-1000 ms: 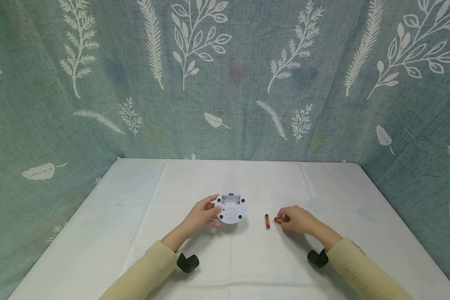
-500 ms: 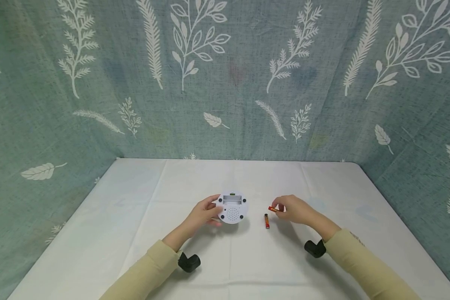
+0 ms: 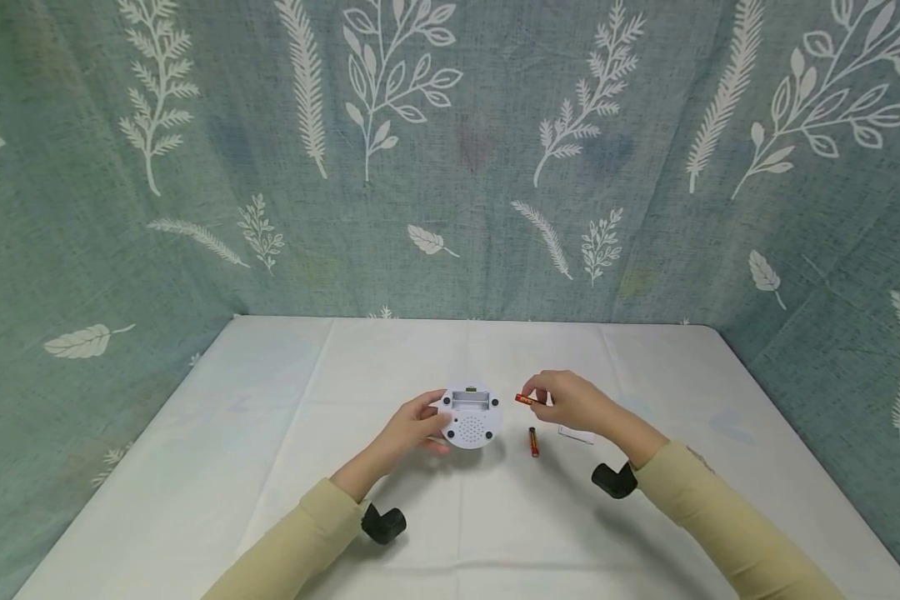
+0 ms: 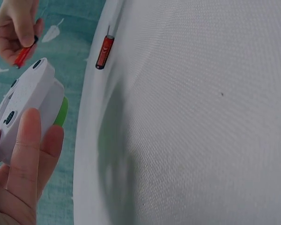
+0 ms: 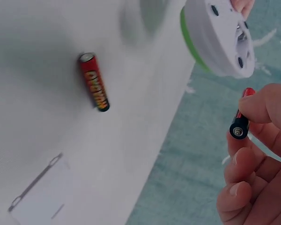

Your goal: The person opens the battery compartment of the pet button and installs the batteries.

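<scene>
In the head view my left hand grips a round white device by its left side, above the table. Its underside faces me, showing an open battery compartment, small dark feet and a patch of holes. A green part shows on its other side in the left wrist view. My right hand pinches a red and black battery between thumb and fingers, to the right of the device and apart from it. A second battery of the same look lies on the table between and below the hands.
A thin white flat piece with a dark-looking edge lies on the table near my right forearm. White cloth covers the table. A green leaf-patterned curtain stands behind and at both sides.
My right hand has lifted its battery from beside the other one and moved up and left towards the device. The white flat piece has come into sight. The device has shifted slightly right.
</scene>
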Demonstrator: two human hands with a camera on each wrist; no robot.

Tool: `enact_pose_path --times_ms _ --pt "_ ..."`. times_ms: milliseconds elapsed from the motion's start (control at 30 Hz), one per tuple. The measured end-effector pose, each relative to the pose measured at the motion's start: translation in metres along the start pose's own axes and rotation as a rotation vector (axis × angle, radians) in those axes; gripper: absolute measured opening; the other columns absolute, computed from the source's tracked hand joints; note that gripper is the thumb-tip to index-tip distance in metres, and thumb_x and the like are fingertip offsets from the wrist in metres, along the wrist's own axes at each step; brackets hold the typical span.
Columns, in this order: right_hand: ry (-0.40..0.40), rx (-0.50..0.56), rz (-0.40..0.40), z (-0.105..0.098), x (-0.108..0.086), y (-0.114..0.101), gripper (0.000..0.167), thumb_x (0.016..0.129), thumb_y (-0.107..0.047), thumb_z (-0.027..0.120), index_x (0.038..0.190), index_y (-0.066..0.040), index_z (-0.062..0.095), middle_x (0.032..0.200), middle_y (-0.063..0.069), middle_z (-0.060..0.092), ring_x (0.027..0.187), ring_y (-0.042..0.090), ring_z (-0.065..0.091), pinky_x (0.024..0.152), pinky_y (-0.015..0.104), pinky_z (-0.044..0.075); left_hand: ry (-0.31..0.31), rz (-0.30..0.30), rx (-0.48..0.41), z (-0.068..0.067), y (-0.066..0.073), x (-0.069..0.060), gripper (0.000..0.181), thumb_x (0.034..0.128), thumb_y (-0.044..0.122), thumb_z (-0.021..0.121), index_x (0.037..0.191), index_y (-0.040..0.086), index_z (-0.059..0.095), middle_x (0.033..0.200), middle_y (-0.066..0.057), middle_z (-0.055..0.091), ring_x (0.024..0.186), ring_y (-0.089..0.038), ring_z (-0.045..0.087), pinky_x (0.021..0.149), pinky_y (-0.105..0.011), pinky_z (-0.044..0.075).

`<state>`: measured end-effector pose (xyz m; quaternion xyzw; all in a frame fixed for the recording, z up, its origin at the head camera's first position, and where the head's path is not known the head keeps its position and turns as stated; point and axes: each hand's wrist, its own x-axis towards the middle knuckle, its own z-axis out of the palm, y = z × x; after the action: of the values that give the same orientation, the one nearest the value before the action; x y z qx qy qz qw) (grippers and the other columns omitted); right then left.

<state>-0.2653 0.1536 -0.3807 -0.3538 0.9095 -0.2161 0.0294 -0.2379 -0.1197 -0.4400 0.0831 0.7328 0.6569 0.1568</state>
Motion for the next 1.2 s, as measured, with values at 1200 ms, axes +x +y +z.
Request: enact_pose_path --times_ms 1200 --pt "0.202 -0.081 -0.168 0.02 0.028 -0.037 0.008 0.081 -0.012 0.069 0.089 -0.011 0.07 0.083 -0.001 0.059 0.07 0.008 0.055 0.056 0.014 0.046 -0.043 0.011 -0.02 0.008 0.008 -0.001 0.05 0.0927 0.015 0.054 0.138 0.003 0.035 0.112 -0.019 0.058 0.083 -0.017 0.064 0.068 -0.032 0.057"
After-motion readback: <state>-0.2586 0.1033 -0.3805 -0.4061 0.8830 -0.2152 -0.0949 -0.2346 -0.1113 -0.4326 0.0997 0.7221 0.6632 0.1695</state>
